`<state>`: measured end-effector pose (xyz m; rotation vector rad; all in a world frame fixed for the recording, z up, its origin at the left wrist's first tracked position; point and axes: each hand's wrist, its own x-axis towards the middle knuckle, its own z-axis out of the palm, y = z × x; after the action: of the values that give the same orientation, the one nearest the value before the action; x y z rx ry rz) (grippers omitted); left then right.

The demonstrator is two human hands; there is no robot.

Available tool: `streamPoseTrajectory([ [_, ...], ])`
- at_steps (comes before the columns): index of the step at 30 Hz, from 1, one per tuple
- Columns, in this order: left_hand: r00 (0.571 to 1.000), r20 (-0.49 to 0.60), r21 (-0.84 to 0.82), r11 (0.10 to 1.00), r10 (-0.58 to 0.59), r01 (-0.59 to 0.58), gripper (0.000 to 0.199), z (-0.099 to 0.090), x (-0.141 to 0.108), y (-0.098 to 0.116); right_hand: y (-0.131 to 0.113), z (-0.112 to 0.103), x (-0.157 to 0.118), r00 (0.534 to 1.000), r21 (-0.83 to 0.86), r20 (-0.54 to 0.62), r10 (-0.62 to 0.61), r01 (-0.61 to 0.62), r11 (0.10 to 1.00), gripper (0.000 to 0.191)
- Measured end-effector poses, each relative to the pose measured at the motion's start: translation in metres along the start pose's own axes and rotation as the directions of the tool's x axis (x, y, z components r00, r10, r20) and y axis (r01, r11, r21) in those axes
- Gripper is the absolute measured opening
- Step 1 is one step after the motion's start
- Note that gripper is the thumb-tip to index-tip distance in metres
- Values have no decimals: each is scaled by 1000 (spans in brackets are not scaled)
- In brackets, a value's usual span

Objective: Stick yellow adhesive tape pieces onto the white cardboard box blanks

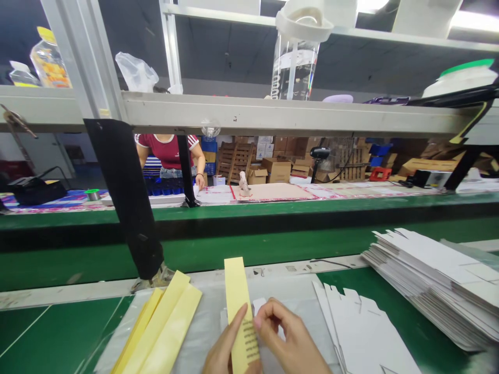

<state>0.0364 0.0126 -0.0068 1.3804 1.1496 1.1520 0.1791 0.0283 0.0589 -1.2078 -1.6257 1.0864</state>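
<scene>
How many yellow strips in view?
4 visible: one yellow strip held between the left hand and right hand, three yellow strips fanned on the plastic sheet left of them. More may lie hidden underneath.

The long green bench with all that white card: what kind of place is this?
It looks like a small packaging workshop or factory. There's a long green workbench, stacks of flat die-cut white card, and cardboard boxes near wooden pallets at the back.

Yel. strip (236, 291): matt paper. Wht blanks (429, 275): smooth card.
</scene>
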Motion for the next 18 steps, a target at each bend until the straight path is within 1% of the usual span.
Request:
streamPoseTrajectory([
  [3, 995, -57, -7, 997, -82, 82, 69, -4, 3, 1, 7, -15, 6, 999, -2, 32, 38, -38, 999, 26],
  [5, 990, -72, -9, 993, -119, 119, 71, -6, 6, 1, 21, -25, 11, 994, -18, 44, 102, -102, 995, 30],
  [7, 988, -63, -15, 990, -139, 139, 71, -9, 7, 1, 36, -31, 14, 986, -32, 56, 158, -156, 987, 33],
  [9, 987, -45, -27, 988, -156, 155, 71, -10, 8, 0, 50, -32, 15, 983, -28, 48, 175, -174, 984, 35],
  [11, 984, -28, -40, 984, -174, 173, 72, -10, 9, -1, 57, -31, 15, 985, -10, 39, 167, -167, 986, 35],
  [14, 982, -17, -47, 981, -190, 189, 74, -9, 9, -3, 60, -27, 15, 982, -4, 31, 186, -186, 982, 34],
  [18, 981, -36, -42, 981, -190, 188, 73, -9, 9, -4, 61, -24, 17, 980, -42, 21, 200, -199, 979, 33],
])
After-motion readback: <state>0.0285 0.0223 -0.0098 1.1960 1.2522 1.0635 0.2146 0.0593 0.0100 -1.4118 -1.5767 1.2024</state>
